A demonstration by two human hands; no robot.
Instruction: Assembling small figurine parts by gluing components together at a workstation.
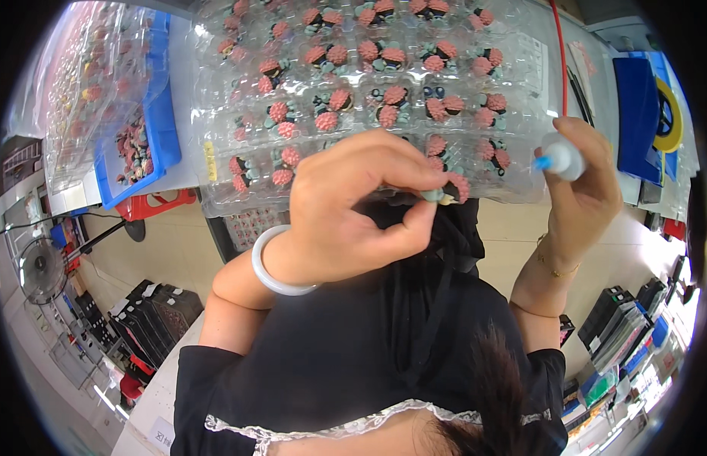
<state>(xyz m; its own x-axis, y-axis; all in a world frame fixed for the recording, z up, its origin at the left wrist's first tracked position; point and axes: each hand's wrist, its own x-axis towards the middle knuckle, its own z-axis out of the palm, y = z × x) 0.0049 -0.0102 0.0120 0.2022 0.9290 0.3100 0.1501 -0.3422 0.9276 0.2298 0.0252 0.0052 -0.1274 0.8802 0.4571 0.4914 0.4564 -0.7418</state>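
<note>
My left hand (361,201), with a pale bangle on its wrist, pinches a small figurine piece (458,186) between thumb and forefinger. The piece has a bumpy pink top and a pale green and cream part by the fingertips; the fingers hide some of it. Off to the right, my right hand (585,171) is closed round a small whitish squeeze bottle (564,158), whose blue tip points left. The two hands are apart. Under and beyond them lies a clear plastic tray (209,194), its pockets filled with several pink, green and dark figurines (387,106).
At the left stands a blue bin (167,125) of loose pink pieces, with more clear trays (80,83) behind it. A red cord (560,61) runs down near dark thin tools (580,95). A yellow tape roll (670,114) sits by a blue holder (633,114) at the right.
</note>
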